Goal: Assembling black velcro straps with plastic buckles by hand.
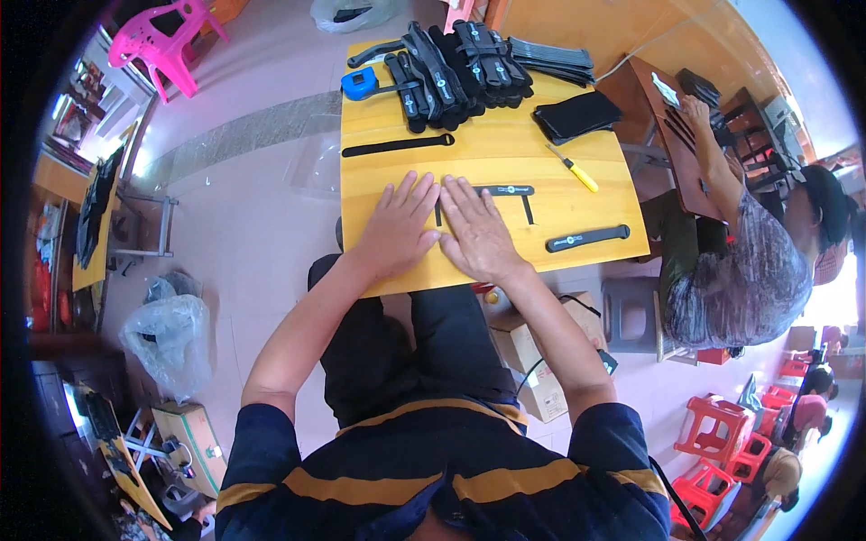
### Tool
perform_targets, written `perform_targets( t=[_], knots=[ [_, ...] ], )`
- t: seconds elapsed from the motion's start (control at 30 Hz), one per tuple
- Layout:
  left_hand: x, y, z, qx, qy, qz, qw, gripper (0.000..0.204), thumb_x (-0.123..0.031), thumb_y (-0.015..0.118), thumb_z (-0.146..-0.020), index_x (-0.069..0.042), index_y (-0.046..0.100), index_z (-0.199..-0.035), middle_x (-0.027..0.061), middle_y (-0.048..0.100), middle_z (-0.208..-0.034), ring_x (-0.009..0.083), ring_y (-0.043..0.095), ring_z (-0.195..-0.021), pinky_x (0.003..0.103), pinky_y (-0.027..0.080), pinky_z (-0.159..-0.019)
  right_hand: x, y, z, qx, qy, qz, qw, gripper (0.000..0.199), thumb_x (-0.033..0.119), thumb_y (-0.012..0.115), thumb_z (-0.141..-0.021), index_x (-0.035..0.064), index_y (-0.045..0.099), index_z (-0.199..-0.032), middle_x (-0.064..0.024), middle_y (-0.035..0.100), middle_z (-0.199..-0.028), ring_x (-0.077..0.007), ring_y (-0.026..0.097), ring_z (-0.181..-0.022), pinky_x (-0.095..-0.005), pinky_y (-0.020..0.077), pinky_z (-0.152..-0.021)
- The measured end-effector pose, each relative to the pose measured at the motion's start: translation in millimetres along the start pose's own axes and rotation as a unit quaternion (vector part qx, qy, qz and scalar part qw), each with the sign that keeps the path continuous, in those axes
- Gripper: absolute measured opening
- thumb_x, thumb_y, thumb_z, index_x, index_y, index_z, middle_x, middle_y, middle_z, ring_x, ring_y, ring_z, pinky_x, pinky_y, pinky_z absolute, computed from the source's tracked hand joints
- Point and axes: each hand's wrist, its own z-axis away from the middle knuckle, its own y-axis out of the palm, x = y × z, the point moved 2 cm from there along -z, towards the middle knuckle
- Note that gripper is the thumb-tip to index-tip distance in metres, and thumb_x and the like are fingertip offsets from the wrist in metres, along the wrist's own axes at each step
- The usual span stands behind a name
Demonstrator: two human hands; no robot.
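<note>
Seated at a small yellow wooden table (541, 171), forearms coming in from the lower edge. Far left, off the table: a pink plastic chair (167, 41) and a grey plastic bag (171, 338) on the floor, well apart from the work. On the table's left part lies a single long black strap (397, 145), stretched flat and straight, apart from everything else, likely laid out singly so it can be picked up cleanly. Behind it, at the far edge, a blue tape measure (358, 83) sits just beside a heap of black straps (460, 63), stacked loosely side by side. Left hand (397, 225) lies palm down, fingers spread wide and flat on the wood, holding nothing that I can see. Right hand (478, 233) is likewise flat and open, just beside the left, thumbs nearly touching. Both press over a black strap piece (507, 190), whose end and a short crossing strip show past the right fingertips; the rest is hidden under the palms. Judgement: flat hands serve to smooth or press the piece against the table. Further right: a finished-looking black strap (587, 238) near the front edge, a yellow-handled screwdriver (575, 169), and a folded black fabric stack (577, 115). Beyond the table a second person (731, 261) works at a brown desk (677, 135).
</note>
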Motion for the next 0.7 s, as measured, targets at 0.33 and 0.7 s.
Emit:
perform_targets(
  t=[0.33,0.7],
  knots=[
    [4.9,7.9,5.1,0.041,-0.01,-0.026,0.999,0.082,-0.058,0.049,-0.096,0.0,0.033,-0.152,0.0169,0.028,-0.161,0.0379,0.019,-0.15,0.053,0.017,-0.121,-20.8,-5.7,16.4,0.073,0.046,0.043,0.995,0.079,0.054,0.045,-0.098,0.0013,0.027,-0.155,-0.0156,0.021,-0.164,-0.0289,0.018,-0.152,-0.0488,0.0166,-0.123],
    [6.7,5.0,3.1,0.036,-0.024,-0.026,0.999,0.084,-0.057,0.054,-0.093,0.0,0.034,-0.151,0.017,0.03,-0.16,0.0376,0.02,-0.15,0.053,0.017,-0.121,-67.5,-28.9,34.1,0.072,0.173,0.105,0.977,0.087,0.065,0.038,-0.097,0.0004,0.026,-0.155,-0.0196,0.025,-0.162,-0.0345,0.021,-0.151,-0.052,0.019,-0.121]
  ],
)
